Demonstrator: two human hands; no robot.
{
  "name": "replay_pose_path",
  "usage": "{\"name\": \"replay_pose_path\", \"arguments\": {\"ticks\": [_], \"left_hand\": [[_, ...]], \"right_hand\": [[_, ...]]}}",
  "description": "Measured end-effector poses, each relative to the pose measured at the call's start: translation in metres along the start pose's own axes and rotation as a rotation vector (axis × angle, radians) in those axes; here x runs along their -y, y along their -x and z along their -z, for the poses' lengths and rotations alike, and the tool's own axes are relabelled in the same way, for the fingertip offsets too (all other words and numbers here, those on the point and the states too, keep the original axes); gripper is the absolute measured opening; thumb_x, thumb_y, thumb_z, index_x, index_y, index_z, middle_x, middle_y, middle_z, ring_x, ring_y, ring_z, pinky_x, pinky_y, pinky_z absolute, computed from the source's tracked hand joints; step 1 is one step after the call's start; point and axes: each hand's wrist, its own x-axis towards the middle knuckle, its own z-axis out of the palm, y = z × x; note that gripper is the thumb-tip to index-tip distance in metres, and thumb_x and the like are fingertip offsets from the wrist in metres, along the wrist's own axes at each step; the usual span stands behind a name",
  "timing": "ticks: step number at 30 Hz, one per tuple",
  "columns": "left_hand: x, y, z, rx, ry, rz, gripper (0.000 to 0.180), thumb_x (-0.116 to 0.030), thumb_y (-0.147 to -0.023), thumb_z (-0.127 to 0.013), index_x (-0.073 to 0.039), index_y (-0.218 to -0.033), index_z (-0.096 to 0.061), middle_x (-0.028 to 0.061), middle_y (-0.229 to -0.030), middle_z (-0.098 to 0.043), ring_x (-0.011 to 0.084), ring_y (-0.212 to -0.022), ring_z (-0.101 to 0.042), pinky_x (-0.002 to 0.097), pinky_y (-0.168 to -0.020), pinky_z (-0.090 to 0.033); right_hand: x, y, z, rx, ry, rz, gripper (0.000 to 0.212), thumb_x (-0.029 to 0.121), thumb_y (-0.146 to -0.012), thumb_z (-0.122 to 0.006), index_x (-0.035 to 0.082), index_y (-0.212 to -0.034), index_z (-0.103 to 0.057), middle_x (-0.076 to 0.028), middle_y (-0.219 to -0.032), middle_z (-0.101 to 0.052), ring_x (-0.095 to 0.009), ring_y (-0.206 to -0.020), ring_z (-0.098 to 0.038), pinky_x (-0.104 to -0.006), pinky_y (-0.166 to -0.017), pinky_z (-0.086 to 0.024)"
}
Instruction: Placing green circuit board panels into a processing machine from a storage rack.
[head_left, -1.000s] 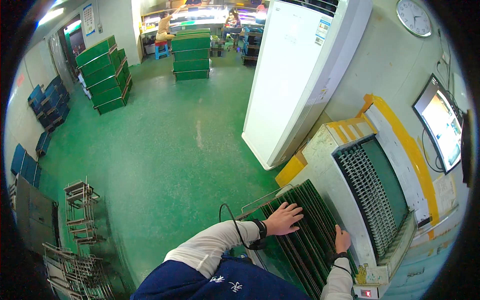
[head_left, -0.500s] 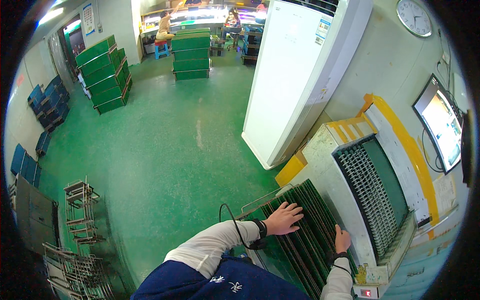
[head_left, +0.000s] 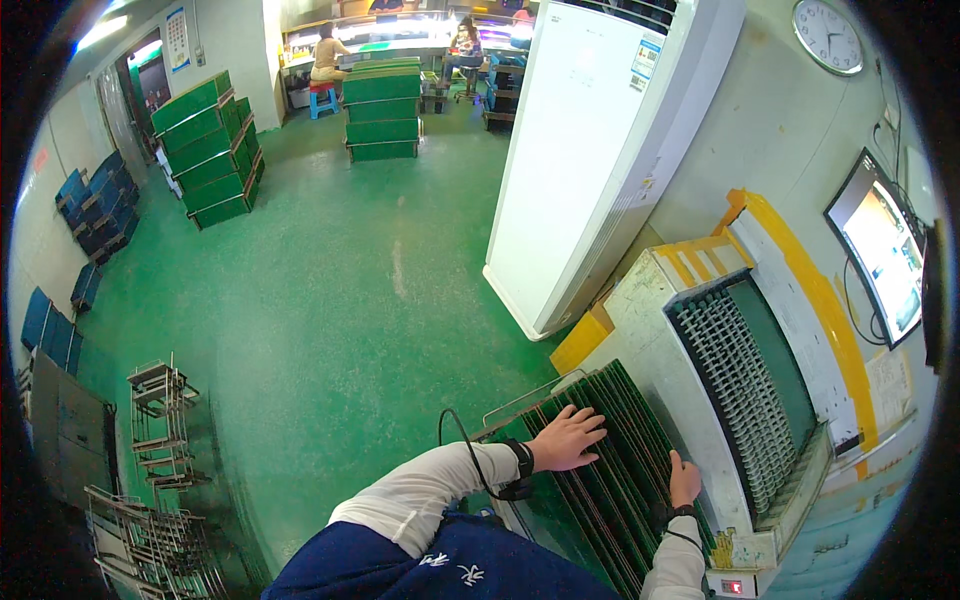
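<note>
A row of thin green panels, which look like circuit boards (head_left: pixel 630 440), stands on edge in a wire rack (head_left: pixel 520 402) in front of me, at the lower right. Across the upper edges of several panels lies my left hand (head_left: pixel 568 440), open with its fingers apart. My right hand (head_left: pixel 685 480) is curled at the right end of the row, closed on the edge of a green board. Most of its fingers are hidden. Right beside the rack is a machine (head_left: pixel 745 400) with rows of rollers in its slot.
A tall white air conditioner (head_left: pixel 570 170) rises beyond the machine. Stacked green panels (head_left: pixel 383 110) stand farther off, near people seated at a lit bench. Empty metal racks (head_left: pixel 160 430) are on the left floor, with blue racks (head_left: pixel 100 205) along the wall. A screen (head_left: pixel 885 250) hangs at right.
Both my hands hold the same places on the boards. At the distant bench, the seated person on the left has lowered a raised arm.
</note>
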Motion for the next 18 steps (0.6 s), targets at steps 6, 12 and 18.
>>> {"name": "replay_pose_path", "arguments": {"ticks": [6,12,18], "left_hand": [[-0.0032,-0.0003,0.0045,0.023,0.013,0.006,0.055,-0.042,-0.09,-0.066,-0.011,-0.135,-0.058,0.0118,-0.148,-0.048,0.0328,-0.14,-0.04,0.052,-0.114,-0.03],[-0.0004,0.0,0.0013,0.005,0.015,0.004,0.055,-0.041,-0.09,-0.066,-0.01,-0.134,-0.058,0.0125,-0.148,-0.048,0.0333,-0.14,-0.041,0.0523,-0.114,-0.03],[-0.0014,-0.0007,0.0014,0.001,0.022,-0.003,0.055,-0.041,-0.089,-0.067,-0.01,-0.133,-0.058,0.0124,-0.147,-0.049,0.0334,-0.139,-0.041,0.0521,-0.114,-0.03]], "right_hand": [[-0.0032,0.0003,-0.0004,-0.005,-0.002,-0.001,0.07,0.065,-0.093,-0.052,-0.002,-0.083,-0.073,-0.023,-0.09,-0.07,-0.041,-0.086,-0.066,-0.0502,-0.077,-0.049],[0.0001,0.0004,0.0005,-0.009,-0.046,0.015,0.071,0.065,-0.092,-0.053,-0.002,-0.082,-0.073,-0.023,-0.088,-0.07,-0.041,-0.086,-0.067,-0.0501,-0.076,-0.049],[-0.0062,-0.0029,-0.0036,-0.009,-0.05,0.0,0.069,0.064,-0.091,-0.055,-0.002,-0.082,-0.073,-0.024,-0.087,-0.07,-0.041,-0.084,-0.066,-0.0498,-0.075,-0.048]]}}
